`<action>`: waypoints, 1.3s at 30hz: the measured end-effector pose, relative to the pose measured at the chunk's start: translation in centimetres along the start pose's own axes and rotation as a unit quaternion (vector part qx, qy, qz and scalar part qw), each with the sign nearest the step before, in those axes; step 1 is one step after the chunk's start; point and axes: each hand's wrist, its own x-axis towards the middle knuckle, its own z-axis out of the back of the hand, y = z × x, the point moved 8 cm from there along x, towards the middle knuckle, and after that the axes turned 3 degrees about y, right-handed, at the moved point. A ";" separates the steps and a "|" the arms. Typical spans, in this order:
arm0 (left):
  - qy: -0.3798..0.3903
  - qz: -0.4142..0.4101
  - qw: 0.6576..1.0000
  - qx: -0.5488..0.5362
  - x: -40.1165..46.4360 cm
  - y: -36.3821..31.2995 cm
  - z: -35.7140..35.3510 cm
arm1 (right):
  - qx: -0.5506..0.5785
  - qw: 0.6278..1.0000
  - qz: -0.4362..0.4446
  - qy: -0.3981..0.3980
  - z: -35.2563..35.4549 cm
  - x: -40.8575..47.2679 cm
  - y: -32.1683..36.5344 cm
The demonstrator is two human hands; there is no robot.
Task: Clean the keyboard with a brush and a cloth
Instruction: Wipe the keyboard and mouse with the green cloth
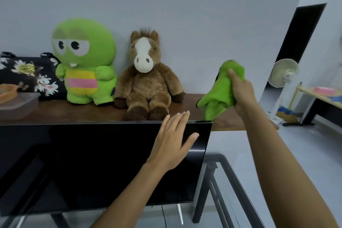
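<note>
Right hand [240, 89]: raised at far right, arm extended from the lower right corner, fingers curled round a bunched green cloth [220, 96]. The cloth hangs from the fist, its lower folds just above the right end of the shelf [227, 122]; whether they touch the wood cannot be told.

Left hand [174, 140]: arm reaching up from bottom centre, palm forward, fingers straight and together, thumb spread to the right. It holds nothing. It lies over the upper right corner of the monitor [92, 163], fingertips reaching past the top edge; contact with the screen cannot be confirmed.

No keyboard or brush appears in this view.

Surroundings: the dark monitor fills the near left and hides what is below and behind it. On the brown shelf behind it, against the wall, left to right: a clear container [18, 105] with an orange object on it, a black floral bag [31, 74], a green plush [83, 61] and a brown plush horse [146, 79], both seated upright. A glass table [229, 172] stands near right, below the monitor's corner. Far right: a white fan [284, 74], a dark doorway [303, 29] and a yellow table [322, 96].
</note>
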 end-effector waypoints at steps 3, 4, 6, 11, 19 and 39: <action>-0.046 0.019 0.996 -0.080 -1.7 1.2 3.2 | 0.088 0.994 0.051 0.046 -0.9 -4.1 5.5; -0.063 0.029 0.994 -0.086 -2.4 1.9 4.5 | 0.101 0.991 0.062 0.066 -1.4 -5.6 6.6; -0.086 0.061 0.990 -0.091 -4.2 3.6 6.9 | 0.108 0.985 0.070 0.114 -3.3 -9.1 7.9; -0.108 0.169 0.978 -0.067 -12.6 10.0 11.2 | 0.100 0.960 -0.008 0.261 -10.4 -17.5 2.8; -0.075 0.390 0.917 -0.035 -33.7 20.9 10.7 | -0.078 0.813 -0.265 0.513 -21.5 -31.8 -19.7; 0.073 0.553 0.827 -0.068 -55.2 33.3 3.7 | -0.612 0.669 0.093 0.411 -31.6 -44.1 -40.6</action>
